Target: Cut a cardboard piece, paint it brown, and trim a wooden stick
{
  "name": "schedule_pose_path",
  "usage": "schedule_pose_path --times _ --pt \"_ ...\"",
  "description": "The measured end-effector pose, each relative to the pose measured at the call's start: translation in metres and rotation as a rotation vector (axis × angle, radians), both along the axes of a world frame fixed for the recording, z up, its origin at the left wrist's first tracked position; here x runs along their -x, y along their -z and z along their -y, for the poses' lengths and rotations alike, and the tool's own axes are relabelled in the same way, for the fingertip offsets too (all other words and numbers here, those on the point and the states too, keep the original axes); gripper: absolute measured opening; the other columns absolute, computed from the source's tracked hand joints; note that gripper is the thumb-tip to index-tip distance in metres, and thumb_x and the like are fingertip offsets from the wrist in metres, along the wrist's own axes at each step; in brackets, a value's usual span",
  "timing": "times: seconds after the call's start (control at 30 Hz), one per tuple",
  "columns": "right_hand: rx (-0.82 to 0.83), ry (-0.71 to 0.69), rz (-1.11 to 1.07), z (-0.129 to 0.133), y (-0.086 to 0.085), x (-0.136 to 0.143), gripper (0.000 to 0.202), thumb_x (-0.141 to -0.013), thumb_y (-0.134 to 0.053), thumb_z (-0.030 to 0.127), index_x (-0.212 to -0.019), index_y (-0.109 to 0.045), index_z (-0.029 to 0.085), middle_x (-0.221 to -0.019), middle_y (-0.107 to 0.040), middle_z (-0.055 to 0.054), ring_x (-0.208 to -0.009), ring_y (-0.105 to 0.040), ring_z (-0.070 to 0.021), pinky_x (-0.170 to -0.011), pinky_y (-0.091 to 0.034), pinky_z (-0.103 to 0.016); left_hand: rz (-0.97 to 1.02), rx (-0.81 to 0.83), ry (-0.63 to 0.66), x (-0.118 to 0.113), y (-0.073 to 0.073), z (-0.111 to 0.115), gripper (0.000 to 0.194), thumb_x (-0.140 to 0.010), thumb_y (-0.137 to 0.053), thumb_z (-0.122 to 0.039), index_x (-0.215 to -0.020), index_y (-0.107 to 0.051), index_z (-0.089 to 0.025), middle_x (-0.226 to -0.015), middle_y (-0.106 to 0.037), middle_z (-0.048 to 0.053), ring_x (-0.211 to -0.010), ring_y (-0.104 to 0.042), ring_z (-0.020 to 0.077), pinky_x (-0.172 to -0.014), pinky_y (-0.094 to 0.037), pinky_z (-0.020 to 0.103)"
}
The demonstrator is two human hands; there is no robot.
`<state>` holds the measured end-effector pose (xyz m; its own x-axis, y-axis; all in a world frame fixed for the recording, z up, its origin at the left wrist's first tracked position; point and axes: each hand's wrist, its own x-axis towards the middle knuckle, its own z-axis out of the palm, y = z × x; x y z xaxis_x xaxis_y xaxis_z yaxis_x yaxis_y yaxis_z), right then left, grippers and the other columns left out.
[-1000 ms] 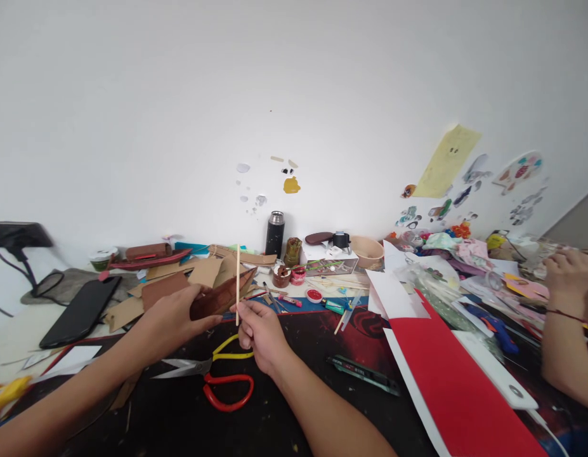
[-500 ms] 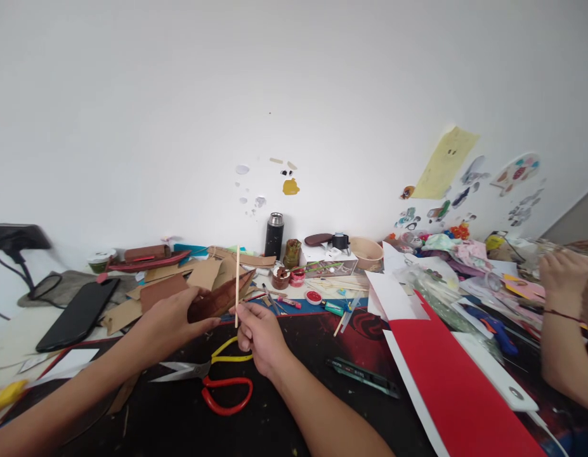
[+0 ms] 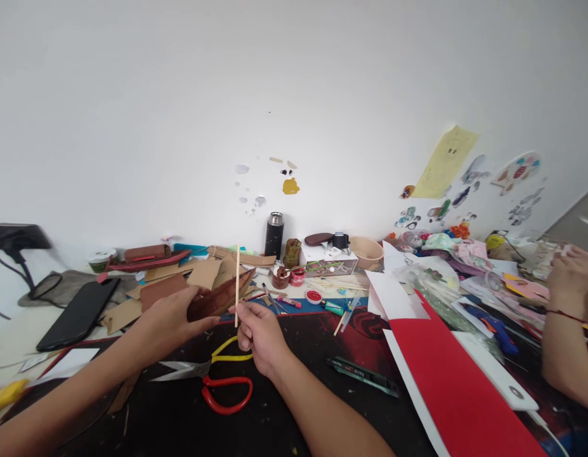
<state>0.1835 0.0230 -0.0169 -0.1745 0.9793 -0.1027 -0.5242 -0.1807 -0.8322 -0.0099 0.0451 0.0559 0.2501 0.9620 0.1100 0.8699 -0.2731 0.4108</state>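
Note:
My left hand (image 3: 186, 317) is closed around the near end of a brown, boat-shaped piece (image 3: 222, 297) with a pointed tip facing right. Between the thumb and fingers of my right hand (image 3: 261, 333) a thin pale wooden stick (image 3: 237, 279) stands upright, gripped near its lower end. The stick crosses in front of the brown piece; whether the two touch I cannot tell. Below my hands, scissors (image 3: 227, 384) with one yellow and one red handle lie spread on the black mat (image 3: 294, 406). A dark green box cutter (image 3: 363, 376) lies right of my right forearm.
Cardboard scraps (image 3: 167, 292) and a black phone (image 3: 77, 314) lie at left. Along the wall stand a black flask (image 3: 274, 236), paint jars (image 3: 281, 277) and a round beige bowl (image 3: 366, 252). A red sheet (image 3: 460, 381) lies at right, near another person's arm (image 3: 567, 330).
My hands, the brown piece and the stick hold practically the same position. At the right edge, the other person's hand has shifted slightly to the right.

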Motion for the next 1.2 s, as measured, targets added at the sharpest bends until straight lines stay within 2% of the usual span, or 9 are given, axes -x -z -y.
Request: schedule_pose_path --times 0.2,0.4,0.9,1.2 --pt "0.0 -0.001 0.001 -0.0004 0.0005 0.0001 0.057 -0.066 -0.091 0.063 -0.091 -0.074 0.015 -0.045 -0.038 0.013 -0.037 -0.036 -0.0059 -0.04 -0.022 -0.022 -0.011 0.043 0.008 -0.0004 -0.0027 0.0007 0.067 -0.074 -0.057 -0.075 -0.11 -0.069 -0.02 -0.115 -0.079 0.02 -0.108 -0.072 0.0429 -0.092 -0.052 0.048" --pt "0.0 0.001 0.005 -0.0002 0.0013 0.0007 0.055 -0.067 -0.09 0.062 -0.091 -0.074 0.015 -0.045 -0.039 0.013 -0.037 -0.035 -0.006 -0.04 -0.02 -0.022 0.017 0.056 0.015 0.0009 -0.0028 -0.0007 0.07 -0.072 -0.058 -0.077 -0.113 -0.069 -0.021 -0.116 -0.078 0.019 -0.11 -0.073 0.0427 -0.089 -0.053 0.046" --pt "0.009 -0.011 -0.001 -0.0003 0.001 0.0001 0.058 -0.065 -0.091 0.063 -0.092 -0.075 0.015 -0.044 -0.038 0.013 -0.037 -0.034 -0.006 -0.04 -0.02 -0.022 0.018 0.066 0.015 -0.0007 -0.0063 0.0002 0.068 -0.071 -0.059 -0.075 -0.111 -0.069 -0.021 -0.114 -0.079 0.019 -0.107 -0.073 0.0428 -0.088 -0.053 0.047" --pt "0.012 -0.019 0.008 -0.0014 0.0023 0.0002 0.056 -0.067 -0.09 0.062 -0.092 -0.074 0.015 -0.045 -0.038 0.013 -0.037 -0.035 -0.0062 -0.04 -0.022 -0.023 -0.004 0.032 0.017 0.0004 -0.0017 -0.001 0.067 -0.073 -0.057 -0.075 -0.11 -0.07 -0.02 -0.111 -0.079 0.019 -0.103 -0.073 0.0423 -0.088 -0.053 0.047"
